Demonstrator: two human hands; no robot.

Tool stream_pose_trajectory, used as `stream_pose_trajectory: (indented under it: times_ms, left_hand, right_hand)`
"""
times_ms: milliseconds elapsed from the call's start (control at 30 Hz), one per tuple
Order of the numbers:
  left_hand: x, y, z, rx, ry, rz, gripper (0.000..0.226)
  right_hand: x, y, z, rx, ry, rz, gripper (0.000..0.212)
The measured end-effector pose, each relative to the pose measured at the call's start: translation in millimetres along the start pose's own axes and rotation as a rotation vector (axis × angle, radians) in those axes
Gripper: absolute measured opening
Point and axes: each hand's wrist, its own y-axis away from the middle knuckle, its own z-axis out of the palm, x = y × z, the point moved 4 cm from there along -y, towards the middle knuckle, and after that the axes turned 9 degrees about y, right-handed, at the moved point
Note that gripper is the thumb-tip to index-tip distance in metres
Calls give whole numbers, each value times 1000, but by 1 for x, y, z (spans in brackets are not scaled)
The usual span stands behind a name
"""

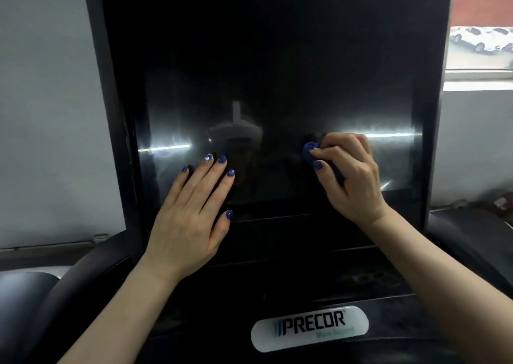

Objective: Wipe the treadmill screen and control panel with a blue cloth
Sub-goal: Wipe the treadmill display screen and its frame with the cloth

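Observation:
The treadmill's dark glossy screen [277, 86] fills the middle of the head view, with bright light streaks across its lower part. My right hand [349, 175] grips a bunched blue cloth [309, 151] and presses it against the lower right of the screen. Most of the cloth is hidden inside the fist. My left hand [191, 213] lies flat on the lower left of the screen, fingers straight and spread. Below the screen runs the black control panel [291, 252], bearing a white Precor badge [309, 327].
Black curved handrails flank the console at the left [72, 280] and right [472, 230]. A grey wall [47, 114] stands behind on the left. A window [483, 44] at the upper right looks onto parked cars.

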Motion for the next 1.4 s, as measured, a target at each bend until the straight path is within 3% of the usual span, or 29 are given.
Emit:
stream_pose_trajectory:
  times_ms: [300, 500, 700, 867, 1033, 1233, 1400]
  left_hand:
    - [-38, 33, -25, 67, -81, -58, 50]
    - [-42, 37, -17, 107, -45, -64, 49]
    - [-43, 38, -15, 117, -32, -79, 51]
    - [-43, 38, -15, 109, -28, -81, 51]
    - [-44, 40, -13, 93, -37, -89, 52]
    - [-45, 41, -18, 66, -2, -67, 52]
    - [-49, 58, -21, 79, -12, -87, 52]
  right_hand:
    - [-9, -3, 12, 73, 77, 64, 15]
    - [-14, 0, 14, -38, 69, -64, 10]
    - [-33, -15, 26, 24, 71, 17, 10]
    - [-37, -6, 24, -66, 22, -67, 4]
    - [-53, -21, 36, 11, 28, 20, 5]
    - [-59, -9, 36, -84, -4, -74, 3]
    - [-80, -19, 52, -4, 29, 17, 3]
